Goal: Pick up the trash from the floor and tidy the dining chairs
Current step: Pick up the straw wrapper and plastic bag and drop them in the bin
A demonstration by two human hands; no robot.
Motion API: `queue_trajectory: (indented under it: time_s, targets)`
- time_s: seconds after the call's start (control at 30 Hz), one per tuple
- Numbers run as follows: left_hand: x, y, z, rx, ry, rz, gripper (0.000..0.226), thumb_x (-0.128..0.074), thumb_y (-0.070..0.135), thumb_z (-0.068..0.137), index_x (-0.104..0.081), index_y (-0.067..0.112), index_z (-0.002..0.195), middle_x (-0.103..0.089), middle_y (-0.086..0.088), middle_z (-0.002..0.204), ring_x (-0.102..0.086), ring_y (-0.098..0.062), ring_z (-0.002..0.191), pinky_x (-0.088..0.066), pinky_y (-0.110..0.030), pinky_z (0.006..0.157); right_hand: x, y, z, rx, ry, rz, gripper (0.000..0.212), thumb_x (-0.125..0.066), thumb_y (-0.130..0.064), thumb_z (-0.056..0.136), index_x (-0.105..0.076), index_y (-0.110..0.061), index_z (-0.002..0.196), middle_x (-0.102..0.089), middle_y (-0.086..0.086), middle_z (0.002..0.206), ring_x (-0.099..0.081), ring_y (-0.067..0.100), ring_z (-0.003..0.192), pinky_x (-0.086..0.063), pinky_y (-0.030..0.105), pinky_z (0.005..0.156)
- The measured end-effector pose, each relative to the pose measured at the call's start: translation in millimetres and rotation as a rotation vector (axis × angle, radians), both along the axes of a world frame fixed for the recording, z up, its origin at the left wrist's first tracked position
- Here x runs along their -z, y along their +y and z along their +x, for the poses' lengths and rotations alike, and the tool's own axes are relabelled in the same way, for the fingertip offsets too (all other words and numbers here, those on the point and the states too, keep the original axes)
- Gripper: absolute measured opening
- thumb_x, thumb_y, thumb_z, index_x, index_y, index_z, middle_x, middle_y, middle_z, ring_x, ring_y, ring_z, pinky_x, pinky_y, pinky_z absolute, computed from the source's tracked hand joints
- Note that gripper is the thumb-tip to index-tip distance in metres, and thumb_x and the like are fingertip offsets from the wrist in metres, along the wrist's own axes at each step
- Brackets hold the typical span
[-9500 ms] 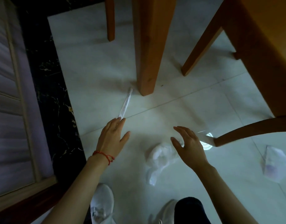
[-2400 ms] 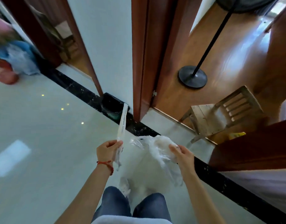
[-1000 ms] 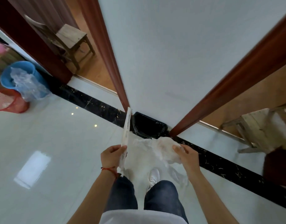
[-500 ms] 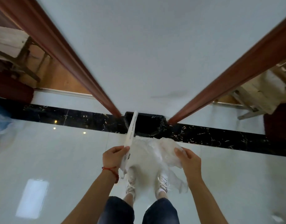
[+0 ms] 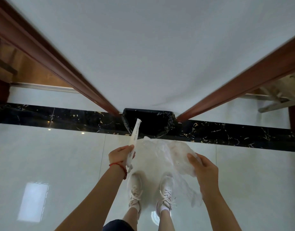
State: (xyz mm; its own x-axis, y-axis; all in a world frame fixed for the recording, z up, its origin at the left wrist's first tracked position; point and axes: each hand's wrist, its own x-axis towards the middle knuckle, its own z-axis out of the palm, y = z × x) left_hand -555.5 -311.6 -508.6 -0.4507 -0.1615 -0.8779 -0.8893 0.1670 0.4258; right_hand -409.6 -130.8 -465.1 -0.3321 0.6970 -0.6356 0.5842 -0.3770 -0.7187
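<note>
Hands carry floor trash just short of a black-lined bin point(image 5: 148, 121) standing against a white wall: the left hand point(image 5: 121, 155) grips a long white paper wrapper point(image 5: 135, 135), its tip reaching over the bin's near rim, while the right hand point(image 5: 204, 169) pinches a crumpled clear plastic bag point(image 5: 165, 152) above white sneakers point(image 5: 135, 191).

Left hand point(image 5: 121, 156) grips a paper sleeve point(image 5: 134, 137), right hand point(image 5: 204, 169) a plastic bag point(image 5: 161, 154), before a black-lined bin point(image 5: 148, 121).
</note>
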Motion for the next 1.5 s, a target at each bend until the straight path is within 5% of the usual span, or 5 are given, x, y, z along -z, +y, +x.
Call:
queue_trajectory:
  time_s: [0.17,0.43,0.83,1.17,1.5]
  targets:
    - [36.2,5.4,-15.2,0.009,-0.087,0.017,0.024,-0.07,0.03,0.064,-0.06,0.01,0.056,-0.062,-0.007,0.063,-0.059,-0.024,0.066,-0.048,-0.033,0.067,13.7,5.2,-0.8,0.029,0.0,0.002,0.009,-0.067,-0.011,0.079,-0.066,-0.019,0.077,-0.066,-0.002,0.076,-0.058,0.012,0.069,-0.045,0.019,0.061]
    - [28.5,23.3,-41.1,-0.112,-0.031,0.114,0.011,-0.067,0.007,0.079,-0.062,-0.004,0.082,-0.067,-0.013,0.069,-0.066,-0.019,0.065,-0.059,-0.026,0.067,28.9,8.7,-13.0,0.027,-0.004,0.002,0.007,-0.067,-0.008,0.08,-0.067,-0.01,0.086,-0.065,-0.002,0.075,-0.057,0.01,0.067,-0.043,0.004,0.047]
    - [11.2,-19.5,-31.6,0.9,0.588,-0.328,0.039,-0.054,0.024,0.089,-0.052,0.011,0.125,-0.054,-0.01,0.132,-0.046,-0.025,0.124,-0.034,-0.034,0.104,63.5,2.8,-55.4,-0.108,-0.104,0.022,0.008,-0.069,-0.019,0.079,-0.066,-0.012,0.079,-0.061,0.002,0.072,-0.055,0.02,0.074,-0.044,0.032,0.071]
    - [12.7,-47.8,-29.8,1.099,0.768,-0.446,0.046,-0.05,0.031,0.082,-0.057,0.003,0.118,-0.061,-0.018,0.122,-0.056,-0.036,0.113,-0.046,-0.047,0.091,100.6,-6.6,-122.0,-0.161,-0.067,0.012,0.013,-0.068,-0.019,0.078,-0.068,-0.008,0.083,-0.059,0.0,0.07,-0.055,0.019,0.077,-0.044,0.027,0.067]
    - [4.4,-45.5,-23.8,1.125,0.797,-0.419,0.053,-0.038,0.042,0.085,-0.058,0.004,0.116,-0.064,-0.017,0.116,-0.059,-0.034,0.108,-0.048,-0.044,0.088,103.8,10.7,-117.6,-0.287,-0.201,0.0,0.05,-0.065,-0.029,0.082,-0.054,-0.003,0.123,-0.056,0.012,0.13,-0.051,0.023,0.119,-0.037,0.027,0.09]
